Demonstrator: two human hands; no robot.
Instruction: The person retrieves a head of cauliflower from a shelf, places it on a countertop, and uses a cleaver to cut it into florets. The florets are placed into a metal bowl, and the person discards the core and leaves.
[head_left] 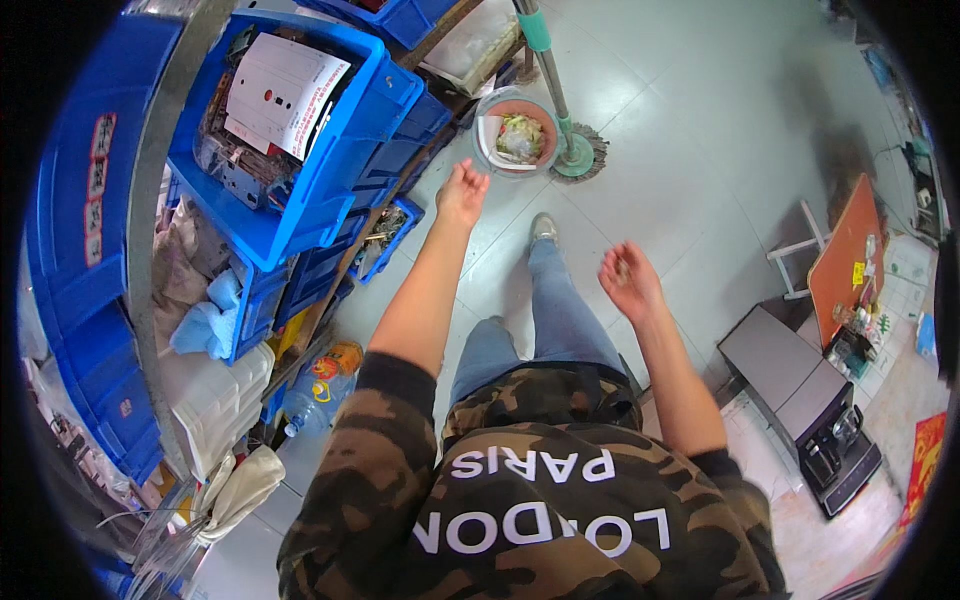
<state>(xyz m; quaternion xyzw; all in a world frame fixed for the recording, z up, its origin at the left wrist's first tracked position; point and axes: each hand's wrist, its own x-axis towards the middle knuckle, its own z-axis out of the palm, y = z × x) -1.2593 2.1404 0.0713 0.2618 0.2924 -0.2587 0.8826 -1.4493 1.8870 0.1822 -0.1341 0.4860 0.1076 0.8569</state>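
My left hand (463,193) is held out in front, loosely curled with fingertips apart and nothing visible in it. Just beyond it stands a round bin (556,143), pinkish inside, holding scraps and clear plastic. A mop (577,150) with a green-and-grey pole and a grey string head rests on the floor against the bin's right side. Over the floor to the right of my legs, my right hand (632,283) hangs in the air, palm up, with its fingers half bent and apart. A small pale spot shows at its palm; I cannot tell whether it is a fingertip.
Shelving with blue bins (345,160) full of metal parts runs along my left. A light blue cloth (208,318) and a large plastic bottle (310,400) are lower there. At right are a grey cabinet (775,360), a black device (838,450) and an orange-brown folding board (840,255).
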